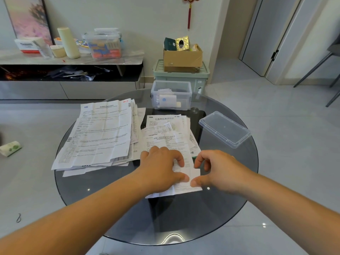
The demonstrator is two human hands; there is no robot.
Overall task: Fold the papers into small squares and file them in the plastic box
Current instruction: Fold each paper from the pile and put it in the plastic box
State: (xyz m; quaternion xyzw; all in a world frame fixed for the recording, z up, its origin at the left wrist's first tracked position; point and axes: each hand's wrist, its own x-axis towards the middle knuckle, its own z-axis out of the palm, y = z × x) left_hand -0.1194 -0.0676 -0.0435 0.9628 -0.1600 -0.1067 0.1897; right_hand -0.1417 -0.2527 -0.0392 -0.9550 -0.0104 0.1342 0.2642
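Note:
A partly folded white printed paper lies on the round glass table near its front. My left hand rests on the paper's left part and pinches it between thumb and curled fingers. My right hand pinches its right edge with thumb and forefinger. Behind them lies a small pile of printed leaflets, and to the left a larger pile of unfolded sheets. The clear plastic box stands open at the table's far edge with a few folded papers inside.
The box's clear lid lies on the table at the right. Beyond the table stand a green bin with a cardboard box on it and a low cabinet with bottles and containers. A paper roll lies on the floor at left.

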